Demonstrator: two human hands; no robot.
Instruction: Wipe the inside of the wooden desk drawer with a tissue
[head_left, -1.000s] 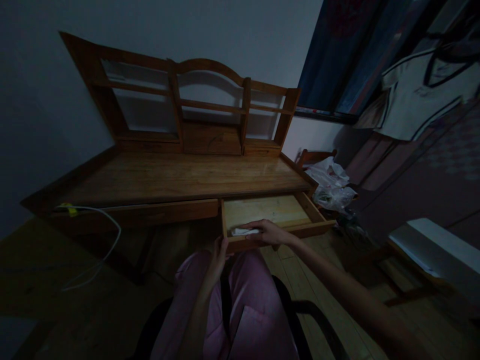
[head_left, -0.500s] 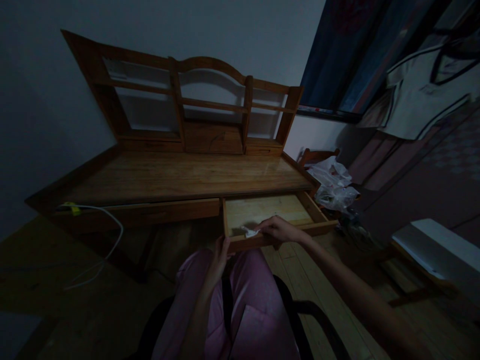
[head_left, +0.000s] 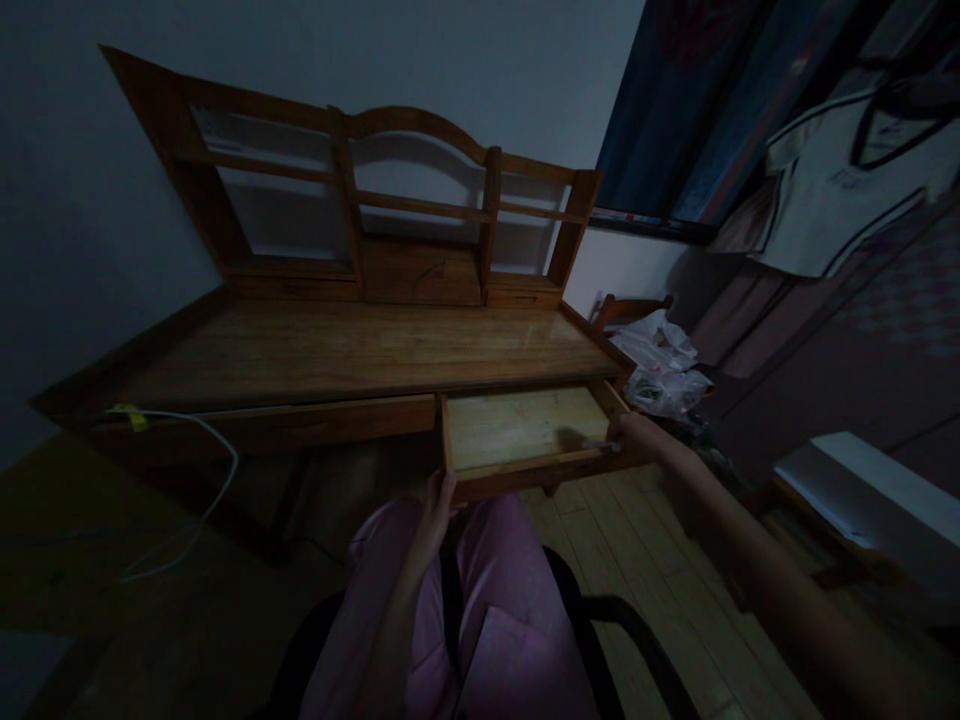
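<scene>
A wooden drawer [head_left: 517,467] stands pulled out from the right half of the desk, its pale bottom bare in the middle. At its front left corner my left hand [head_left: 436,502] grips the front panel, thumb on top. My right hand [head_left: 634,435] is at the right end of the drawer, closed on a crumpled white wipe [head_left: 600,444]. Only a thin, motion-smeared part of the wipe shows past the fingers, low along the drawer's inner front edge.
The wooden desk [head_left: 337,345] has a shelf unit at its back. A white cable [head_left: 229,440] hangs over its left front. Plastic bags [head_left: 660,360] lie on a chair at the right. A white-topped stool [head_left: 862,490] stands beyond my right arm, and chair armrests flank my legs.
My right hand has swept from the drawer's left front part to its right end, taking the white wipe along. My left hand keeps its hold on the left corner. The view shifts slightly.
</scene>
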